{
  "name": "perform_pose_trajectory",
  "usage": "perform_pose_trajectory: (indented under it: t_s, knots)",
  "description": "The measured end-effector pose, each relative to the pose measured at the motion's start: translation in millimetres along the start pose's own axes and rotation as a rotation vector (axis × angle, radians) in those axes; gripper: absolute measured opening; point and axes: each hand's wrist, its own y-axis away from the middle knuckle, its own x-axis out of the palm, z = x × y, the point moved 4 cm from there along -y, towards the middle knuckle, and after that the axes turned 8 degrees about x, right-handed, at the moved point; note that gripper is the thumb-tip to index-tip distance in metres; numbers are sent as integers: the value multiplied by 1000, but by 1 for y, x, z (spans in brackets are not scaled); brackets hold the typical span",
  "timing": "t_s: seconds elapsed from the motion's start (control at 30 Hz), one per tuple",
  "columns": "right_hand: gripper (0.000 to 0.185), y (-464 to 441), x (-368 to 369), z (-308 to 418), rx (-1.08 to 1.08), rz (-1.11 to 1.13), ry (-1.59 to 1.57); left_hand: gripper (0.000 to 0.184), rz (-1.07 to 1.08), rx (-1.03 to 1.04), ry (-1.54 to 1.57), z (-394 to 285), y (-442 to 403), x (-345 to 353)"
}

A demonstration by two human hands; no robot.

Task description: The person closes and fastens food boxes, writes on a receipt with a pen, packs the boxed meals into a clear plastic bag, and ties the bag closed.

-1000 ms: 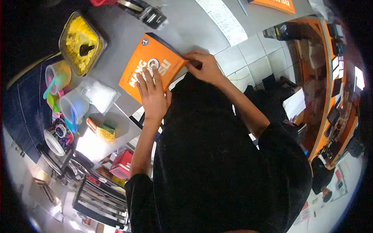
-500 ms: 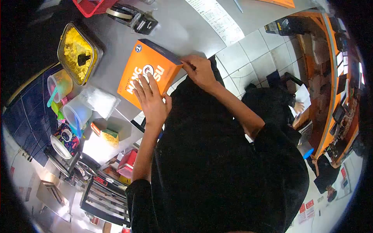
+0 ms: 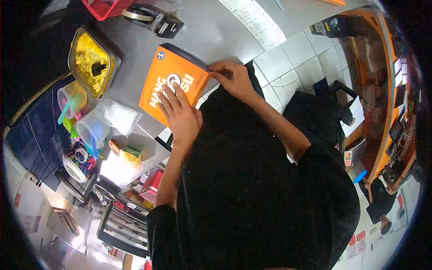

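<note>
An orange cardboard box with white lettering and a dark side lies at the edge of the grey table, printed face up. My left hand rests on that face, fingers stretched out over the lettering. At the box's right corner, my right hand pinches the edge between thumb and fingers. The contact itself is partly hidden by the fingers. To the left of the box sits a metal tray of yellow crumbly food with a dark utensil in it.
A tape dispenser and a red basket stand at the back. A long printed receipt lies right of them. Clear plastic tubs and a plastic bag are at left. A person in dark clothes holds white paper at right.
The whole view has shifted slightly. Both hands keep nearly the same places on the box, with the right fingers still at its corner. The person at right has moved a little.
</note>
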Motion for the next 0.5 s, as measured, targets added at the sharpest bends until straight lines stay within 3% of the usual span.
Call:
perform_pose_trajectory:
  t_s: [0.2, 0.5]
  knots:
    - [14, -22, 14, -7, -90, 20, -74, 95, -41, -51, 9, 1, -5, -1]
    - [14, -36, 16, 14, -112, 75, 105, 97, -22, -86, -25, 10, -8, -3]
